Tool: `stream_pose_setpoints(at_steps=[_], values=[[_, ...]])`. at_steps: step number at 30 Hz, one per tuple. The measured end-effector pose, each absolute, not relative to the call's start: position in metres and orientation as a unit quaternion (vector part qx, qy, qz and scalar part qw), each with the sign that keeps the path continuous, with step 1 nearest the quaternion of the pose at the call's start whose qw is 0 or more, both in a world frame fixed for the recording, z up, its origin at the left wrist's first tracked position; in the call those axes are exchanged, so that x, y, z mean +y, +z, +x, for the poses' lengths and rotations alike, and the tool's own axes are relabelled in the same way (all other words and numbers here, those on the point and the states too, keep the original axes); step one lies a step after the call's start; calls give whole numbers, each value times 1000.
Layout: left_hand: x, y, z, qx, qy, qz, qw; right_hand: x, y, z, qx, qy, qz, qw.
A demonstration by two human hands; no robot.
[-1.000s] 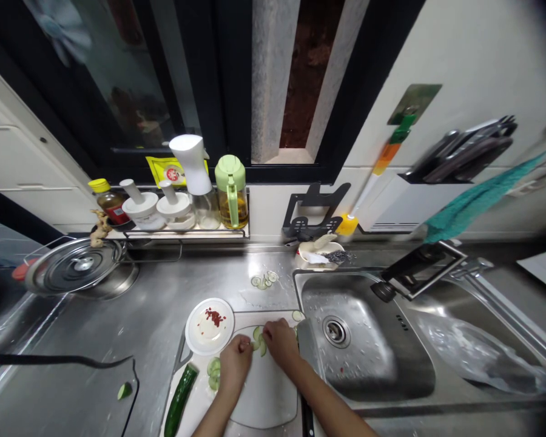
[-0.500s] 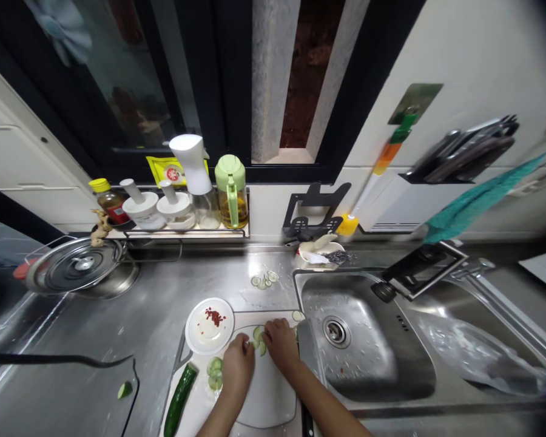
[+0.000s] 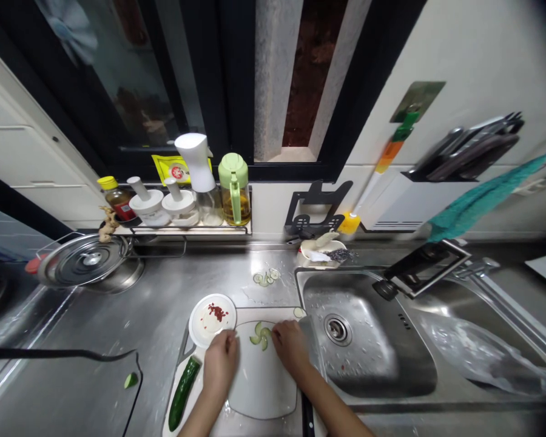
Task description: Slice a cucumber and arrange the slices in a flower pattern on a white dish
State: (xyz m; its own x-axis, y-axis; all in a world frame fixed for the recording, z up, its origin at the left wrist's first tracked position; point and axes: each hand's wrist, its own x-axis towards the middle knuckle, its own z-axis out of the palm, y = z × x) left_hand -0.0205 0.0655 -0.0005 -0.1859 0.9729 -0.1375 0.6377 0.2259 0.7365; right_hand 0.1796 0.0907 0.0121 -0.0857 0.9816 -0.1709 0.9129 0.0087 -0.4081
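A white plate (image 3: 261, 388) lies on the cutting board (image 3: 199, 405), with several pale green cucumber slices (image 3: 257, 337) fanned near its far edge. My right hand (image 3: 292, 347) is at the right of these slices, fingers curled together and tips close to them; what it holds, if anything, is hidden. To the left, my left hand (image 3: 221, 359) is closed at the plate's left edge, its fingertips pressed together and anything in them out of sight. A whole-looking length of cucumber (image 3: 184, 393) lies left of that hand. A cleaver (image 3: 310, 340) rests along the board's right side, partly behind my right forearm.
A small white dish (image 3: 204, 328) with red chopped bits sits at the board's upper left. Thin slices (image 3: 266, 278) lie on the steel counter behind. The sink (image 3: 368, 364) is at the right; a cucumber end (image 3: 130, 380) is at the left. Condiments (image 3: 182, 206) line the rack.
My left hand has moved left, away from the fanned slices and over the slice pile, which it now hides. My right hand has shifted slightly right, and the fanned slices show more fully.
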Motion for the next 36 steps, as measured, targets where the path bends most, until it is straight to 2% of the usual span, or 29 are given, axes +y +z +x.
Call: stream_pose_setpoints(at_steps=[7, 19, 28, 36], values=[[34, -9, -84, 740, 205, 586, 259, 48, 11, 184, -692, 238, -674, 100], [16, -8, -64, 732, 74, 633, 241, 6, -3, 168, -710, 240, -652, 112], [15, -8, -67, 737, 132, 607, 267, -2, -7, 160, -712, 242, -644, 139], [10, -1, -72, 685, 213, 565, 408, 4, -1, 142, -678, 343, -610, 225]])
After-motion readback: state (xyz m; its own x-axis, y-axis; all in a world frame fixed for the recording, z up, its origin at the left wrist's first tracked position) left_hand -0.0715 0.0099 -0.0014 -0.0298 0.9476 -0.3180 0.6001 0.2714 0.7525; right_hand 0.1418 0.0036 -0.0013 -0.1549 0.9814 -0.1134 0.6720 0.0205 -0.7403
